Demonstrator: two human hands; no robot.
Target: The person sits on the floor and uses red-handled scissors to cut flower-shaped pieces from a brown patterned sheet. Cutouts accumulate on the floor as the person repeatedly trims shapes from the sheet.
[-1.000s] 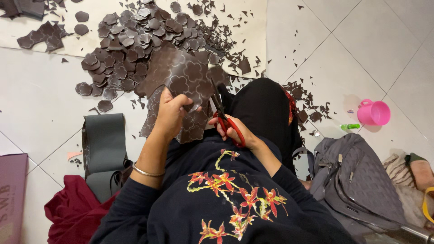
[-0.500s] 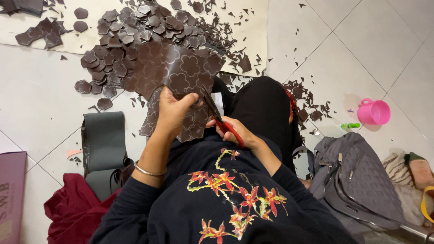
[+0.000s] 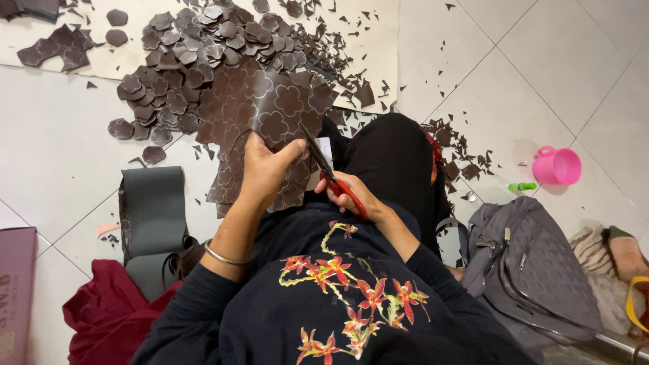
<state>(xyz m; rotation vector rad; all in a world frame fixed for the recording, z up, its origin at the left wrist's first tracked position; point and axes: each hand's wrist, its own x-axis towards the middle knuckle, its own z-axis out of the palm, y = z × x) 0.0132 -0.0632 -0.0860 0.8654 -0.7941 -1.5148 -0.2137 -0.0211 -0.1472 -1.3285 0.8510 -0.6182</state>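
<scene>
Two hands work over one brown sheet stamped with flower outlines, which lies at the centre of the view and spreads toward 12 o'clock. At 9 o'clock, a grey roll of material rests on the tiled floor; its lower end is hidden behind a dark red cloth. A purple box at 8 o'clock is cut off by the frame edge. The left hand is closed on the sheet, thumb on top; the fingers beneath are hidden. The right hand is closed around the red handles of the scissors; the blades point toward 11 o'clock and meet the sheet, but their gap cannot be made out. A pile of cut flower pieces lies at 11 o'clock. A pink cup stands at 3 o'clock. A grey quilted bag at 4 o'clock is partly cut off.
</scene>
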